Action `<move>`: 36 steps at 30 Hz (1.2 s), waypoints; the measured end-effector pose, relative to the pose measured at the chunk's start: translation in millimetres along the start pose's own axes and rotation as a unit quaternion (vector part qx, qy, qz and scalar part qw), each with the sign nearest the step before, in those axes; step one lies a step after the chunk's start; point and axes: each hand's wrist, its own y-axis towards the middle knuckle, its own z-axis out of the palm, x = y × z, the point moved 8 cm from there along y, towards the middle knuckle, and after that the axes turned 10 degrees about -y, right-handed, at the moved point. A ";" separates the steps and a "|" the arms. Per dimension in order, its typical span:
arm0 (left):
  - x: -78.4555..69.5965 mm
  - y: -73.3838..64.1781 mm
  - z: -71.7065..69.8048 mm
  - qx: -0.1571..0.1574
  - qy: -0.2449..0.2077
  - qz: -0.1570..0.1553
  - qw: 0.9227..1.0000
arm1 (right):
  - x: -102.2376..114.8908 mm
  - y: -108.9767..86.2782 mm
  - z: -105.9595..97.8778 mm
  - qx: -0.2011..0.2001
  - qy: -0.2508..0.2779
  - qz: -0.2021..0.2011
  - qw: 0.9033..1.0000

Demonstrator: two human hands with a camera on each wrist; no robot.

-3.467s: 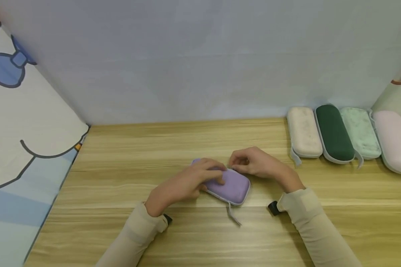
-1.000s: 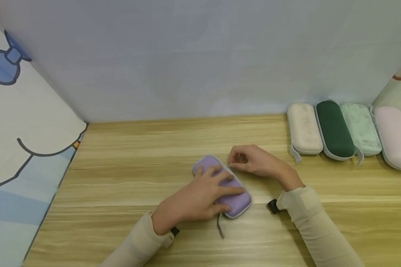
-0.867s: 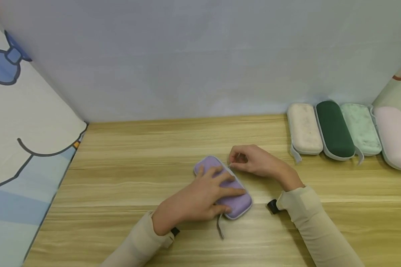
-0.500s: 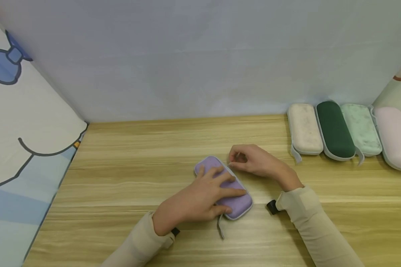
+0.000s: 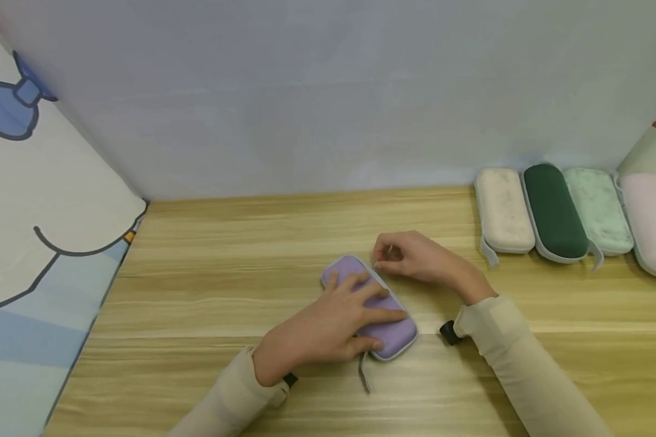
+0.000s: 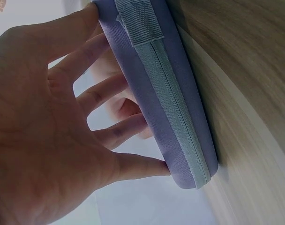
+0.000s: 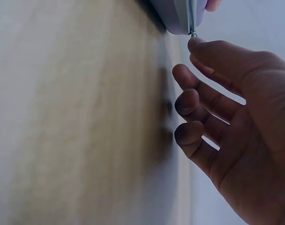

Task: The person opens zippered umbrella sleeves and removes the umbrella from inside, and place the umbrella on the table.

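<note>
A purple zippered hard case [image 5: 396,337] lies slanted on the wooden table, lid shut, its grey strap [image 5: 364,371] hanging toward the near side. My left hand [image 5: 333,325] rests on its top with fingers spread and nearly straight. In the left wrist view the fingertips press the case's upper edge [image 6: 133,89], and the grey zipper [image 6: 175,103] runs closed along its side. At the far long side, my right hand [image 5: 415,258] pinches the small zipper pull [image 7: 193,34] between thumb and index finger; the other fingers curl loosely below.
Several more hard cases stand in a row at the back right: cream [image 5: 505,209], dark green [image 5: 556,209], mint [image 5: 600,209] and pale pink [image 5: 650,224]. A grey wall sheet [image 5: 306,109] rises behind the table [image 5: 224,261]. A cartoon-printed cloth [image 5: 49,182] hangs at the left.
Since the earliest frame, the purple case has turned more steeply, and my left hand has spread and slid toward its near end. During the last second both hands stay almost still.
</note>
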 end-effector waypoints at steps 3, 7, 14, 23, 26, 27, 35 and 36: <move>0.0 0.4 0.2 -0.001 0.002 0.002 1.000 | 1.1 3.1 -1.6 0.006 -0.004 -0.004 1.000; 0.1 0.3 0.2 -0.003 0.004 0.003 1.000 | 2.5 7.1 -2.8 0.012 -0.005 -0.006 1.000; -0.1 0.3 0.0 -0.005 0.007 0.005 1.000 | 5.6 13.3 -4.6 0.013 -0.008 -0.014 1.000; -2.1 0.2 -2.1 -0.010 0.015 0.012 1.000 | 8.1 19.3 -8.0 0.006 -0.020 -0.034 0.999; -2.0 0.8 -1.9 -0.010 0.016 0.013 1.000 | 8.6 21.4 -9.1 0.000 -0.028 -0.041 0.999; -2.0 1.0 -1.8 -0.009 0.016 0.013 1.000 | 8.7 22.2 -9.3 -0.003 -0.032 -0.045 0.998; -0.8 1.5 -0.8 -0.005 0.001 0.007 1.000 | 11.1 28.5 -9.0 -0.006 -0.030 -0.045 0.998; -1.0 1.5 -0.8 -0.006 -0.001 0.008 1.000 | 11.9 29.7 -8.6 -0.008 -0.033 -0.050 0.998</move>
